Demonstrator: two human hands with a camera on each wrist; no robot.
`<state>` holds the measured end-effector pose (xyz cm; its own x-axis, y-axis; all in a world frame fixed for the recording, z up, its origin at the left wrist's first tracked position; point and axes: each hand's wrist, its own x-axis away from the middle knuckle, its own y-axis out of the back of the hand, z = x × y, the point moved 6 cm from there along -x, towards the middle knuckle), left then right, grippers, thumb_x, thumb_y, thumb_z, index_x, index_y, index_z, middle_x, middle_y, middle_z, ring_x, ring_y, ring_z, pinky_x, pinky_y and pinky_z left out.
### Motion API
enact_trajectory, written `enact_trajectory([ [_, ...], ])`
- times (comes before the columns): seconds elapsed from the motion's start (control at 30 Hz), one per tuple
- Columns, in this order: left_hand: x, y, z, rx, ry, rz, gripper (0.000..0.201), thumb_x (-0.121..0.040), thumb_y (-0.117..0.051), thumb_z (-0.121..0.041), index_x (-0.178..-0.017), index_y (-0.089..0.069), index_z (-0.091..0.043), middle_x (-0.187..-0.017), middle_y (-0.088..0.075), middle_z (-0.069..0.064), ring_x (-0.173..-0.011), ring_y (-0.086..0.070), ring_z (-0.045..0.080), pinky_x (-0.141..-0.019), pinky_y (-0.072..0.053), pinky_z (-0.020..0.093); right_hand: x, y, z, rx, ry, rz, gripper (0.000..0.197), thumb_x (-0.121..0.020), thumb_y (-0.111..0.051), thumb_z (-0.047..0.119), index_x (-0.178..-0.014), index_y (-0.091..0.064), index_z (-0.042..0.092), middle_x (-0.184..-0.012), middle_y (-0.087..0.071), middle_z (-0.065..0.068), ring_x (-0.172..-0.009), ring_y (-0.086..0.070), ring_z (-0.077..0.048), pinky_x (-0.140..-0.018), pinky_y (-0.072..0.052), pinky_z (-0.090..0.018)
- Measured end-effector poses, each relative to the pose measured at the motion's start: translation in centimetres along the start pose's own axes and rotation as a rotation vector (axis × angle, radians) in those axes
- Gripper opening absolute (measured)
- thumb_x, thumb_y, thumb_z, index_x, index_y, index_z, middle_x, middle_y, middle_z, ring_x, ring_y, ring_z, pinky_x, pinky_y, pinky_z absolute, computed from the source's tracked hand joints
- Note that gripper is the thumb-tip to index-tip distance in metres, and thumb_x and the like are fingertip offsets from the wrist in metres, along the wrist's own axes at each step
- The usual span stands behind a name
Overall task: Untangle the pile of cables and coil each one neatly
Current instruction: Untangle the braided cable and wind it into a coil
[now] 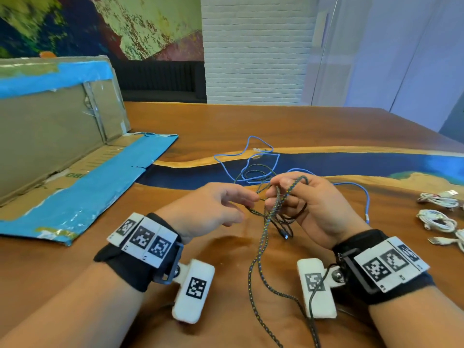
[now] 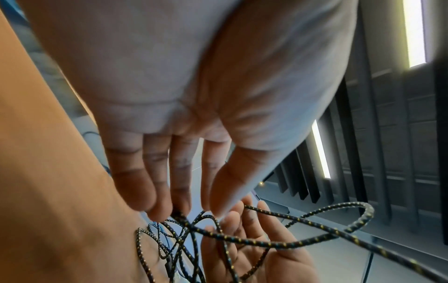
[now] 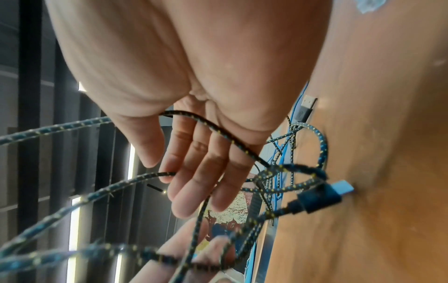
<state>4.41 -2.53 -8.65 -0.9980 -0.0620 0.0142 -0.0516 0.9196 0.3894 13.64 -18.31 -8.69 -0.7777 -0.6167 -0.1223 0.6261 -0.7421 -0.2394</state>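
One dark braided cable (image 1: 266, 229), gold-flecked, tangled; pinched by left hand (image 1: 216, 209), looped over right hand's (image 1: 319, 204) curled fingers. Beyond it, one blue cable (image 1: 251, 156).

- A wooden table (image 1: 313, 126) with a dark blue band across it.
- A flattened cardboard box (image 1: 50, 136) with blue tape, on the table's left side.
- A white brick wall (image 1: 253, 51) behind the table.
- A painted mural (image 1: 105, 26) left of this wall.
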Motion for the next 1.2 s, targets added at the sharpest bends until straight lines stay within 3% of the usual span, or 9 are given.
enact_trajectory([
  [0.13,0.1,-0.1,0.0,-0.045,-0.021,-0.003,0.032,-0.081,-0.077,0.008,-0.107,-0.078,-0.01,-0.091,-0.068,0.005,-0.079,-0.06,0.014,-0.078,-0.055,0.025,-0.1,0.1,0.2,-0.003,0.03,0.003,0.017,-0.099,-0.053,0.006,-0.101,-0.069,0.003,-0.09,-0.074,-0.017,-0.081,-0.074,-0.03,-0.08,-0.06,-0.037],
  [0.27,0.4,1.9,-0.8,-0.049,-0.104,-0.212,0.016,-0.085,-0.076,0.004,-0.092,-0.079,-0.01,-0.069,-0.067,0.0,-0.064,-0.056,0.012,-0.063,-0.051,0.024,-0.7,1.2,0.2,0.244,0.055,-0.024,0.028,-0.086,-0.058,-0.002,-0.108,-0.072,0.01,-0.106,-0.077,-0.014,-0.107,-0.072,-0.034,-0.1,-0.052,-0.048],
  [0.47,1.0,6.4,-0.8,0.127,-0.165,-0.631,0.026,-0.103,-0.054,-0.014,-0.1,-0.075,-0.029,-0.066,-0.057,0.002,-0.058,-0.053,0.016,-0.053,-0.045,0.029,-0.5,2.4,0.9,0.55,0.018,0.041,0.067,-0.058,-0.049,0.011,-0.12,-0.071,0.026,-0.12,-0.069,-0.008,-0.121,-0.06,-0.026,-0.089,-0.045,-0.028],
  [0.57,1.0,6.0,-1.2,0.194,-0.226,-0.645,0.027,-0.104,-0.052,-0.015,-0.098,-0.076,-0.025,-0.067,-0.052,0.0,-0.053,-0.044,0.014,-0.049,-0.037,0.025,-0.2,2.2,1.4,0.373,0.06,0.036,0.073,-0.059,-0.051,0.003,-0.125,-0.07,0.028,-0.112,-0.061,-0.009,-0.112,-0.059,-0.026,-0.092,-0.042,-0.038],
  [0.73,1.9,5.6,-2.4,0.272,-0.355,-0.717,0.025,-0.103,-0.051,-0.012,-0.097,-0.071,-0.026,-0.072,-0.054,0.0,-0.048,-0.039,0.015,-0.045,-0.033,0.026,0.3,1.1,2.2,0.022,0.11,0.105,0.076,-0.055,-0.04,-0.001,-0.126,-0.066,0.005,-0.108,-0.066,-0.023,-0.106,-0.064,-0.039,-0.103,-0.042,-0.052],
  [0.9,2.4,4.8,-3.7,0.511,-0.438,-0.593,0.019,-0.107,-0.042,-0.005,-0.104,-0.06,-0.009,-0.082,-0.057,0.007,-0.066,-0.068,0.021,-0.059,-0.057,0.025,1.0,-0.3,1.6,-0.092,-0.041,0.283,0.068,-0.079,-0.032,0.027,-0.137,-0.061,0.007,-0.114,-0.066,-0.032,-0.094,-0.064,-0.044,-0.095,-0.045,-0.057],
  [1.0,2.2,3.2,-3.8,0.635,-0.454,-0.437,0.017,-0.107,-0.041,-0.003,-0.102,-0.057,-0.008,-0.089,-0.062,0.007,-0.089,-0.074,0.03,-0.077,-0.06,0.029,0.8,-1.7,0.4,0.081,-0.076,0.253,0.052,-0.093,-0.048,0.04,-0.14,-0.059,0.019,-0.106,-0.071,-0.024,-0.082,-0.066,-0.037,-0.084,-0.052,-0.05],
  [1.1,2.2,1.8,-4.0,0.671,-0.434,-0.298,0.012,-0.103,-0.046,0.001,-0.099,-0.057,-0.004,-0.092,-0.064,0.007,-0.1,-0.073,0.036,-0.088,-0.06,0.034,0.9,-2.8,-0.2,0.196,-0.045,0.221,0.05,-0.091,-0.064,0.036,-0.137,-0.058,0.019,-0.112,-0.073,-0.014,-0.084,-0.068,-0.03,-0.075,-0.056,-0.042],
  [1.2,2.2,1.6,-4.0,0.66,-0.401,-0.248,0.012,-0.09,-0.049,-0.006,-0.085,-0.059,0.0,-0.085,-0.065,0.011,-0.088,-0.074,0.032,-0.08,-0.061,0.033,0.7,-2.0,0.3,0.185,0.033,0.074,0.035,-0.09,-0.071,0.019,-0.123,-0.065,0.008,-0.103,-0.077,-0.011,-0.081,-0.07,-0.025,-0.073,-0.056,-0.042],
])
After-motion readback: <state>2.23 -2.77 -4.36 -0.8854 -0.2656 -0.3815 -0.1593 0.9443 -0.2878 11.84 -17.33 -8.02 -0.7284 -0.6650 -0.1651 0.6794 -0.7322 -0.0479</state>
